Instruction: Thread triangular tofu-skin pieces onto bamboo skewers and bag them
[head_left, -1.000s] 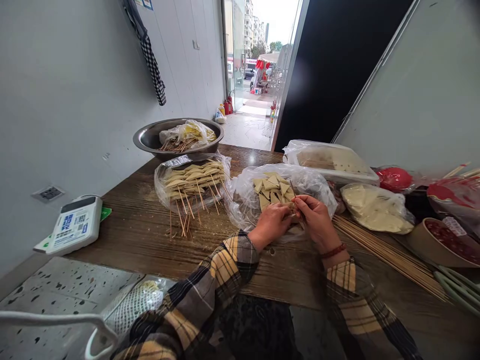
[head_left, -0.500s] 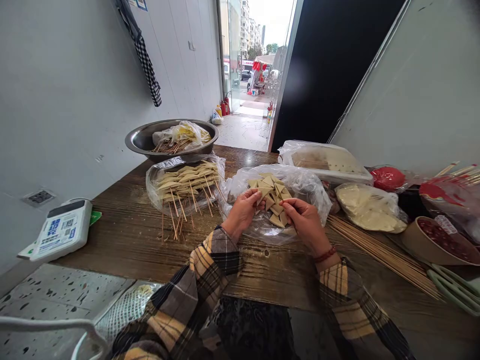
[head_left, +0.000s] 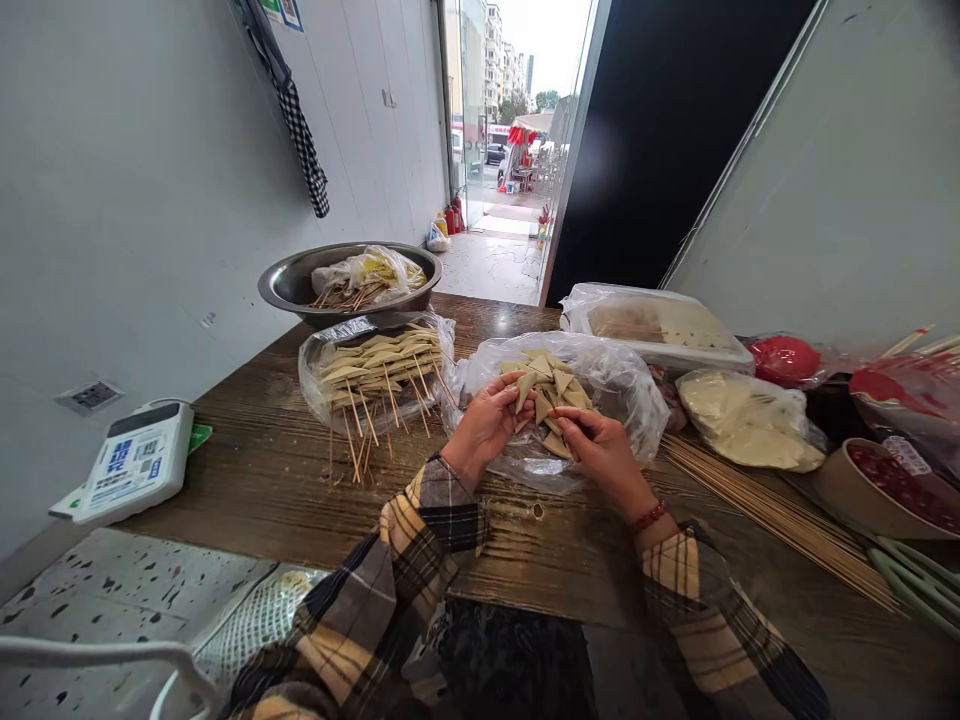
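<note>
The left hand [head_left: 486,425] pinches a tan triangular tofu slice [head_left: 523,390] at the mouth of the crumpled clear plastic bag [head_left: 626,385] in the middle of the dark wooden counter [head_left: 262,470]. The right hand [head_left: 600,452] is closed on a second tofu slice [head_left: 559,443]; whether it also holds a stick, I cannot tell. This looks like the picking and threading step. The next move calls for a steady pinch and a straight push. The bagged finished tofu skewers [head_left: 375,365] lie towards the left edge, the loose bamboo sticks [head_left: 772,510] towards the right.
</note>
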